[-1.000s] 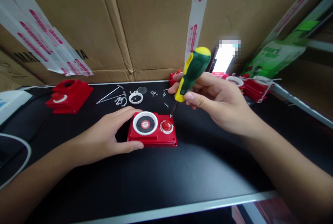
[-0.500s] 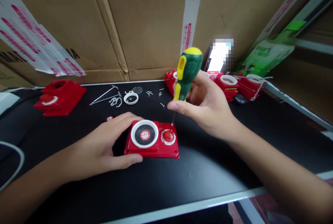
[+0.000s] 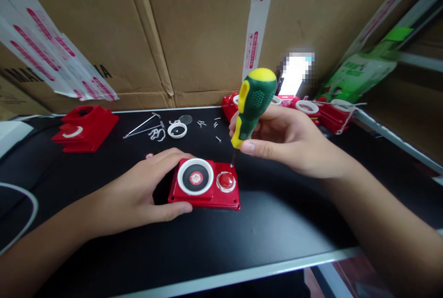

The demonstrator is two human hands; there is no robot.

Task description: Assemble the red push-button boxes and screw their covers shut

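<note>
A red box (image 3: 207, 201) with a white-ringed black dial and a round red button lies on the black table in front of me. My left hand (image 3: 141, 192) grips its left end, thumb along the near side and fingers at the back. In my right hand (image 3: 290, 136) is a green and yellow screwdriver (image 3: 258, 95), tilted a little to the right. Its shaft points down at a screw (image 3: 231, 165) in the box's far right corner. The tip meets or nearly meets the screw head.
Behind the box lie several loose screws (image 3: 218, 139), a white ring (image 3: 177, 130), a clear disc (image 3: 186, 119) and metal rods (image 3: 143, 127). Another red box (image 3: 86, 127) stands at the left. More red boxes (image 3: 332, 118) and a lit phone (image 3: 294, 74) are at the back right, before cardboard (image 3: 200, 35).
The screwdriver handle has turned and sunk slightly in my right hand, over the same corner. The whole view has shifted a little. My left hand keeps its grip on the box.
</note>
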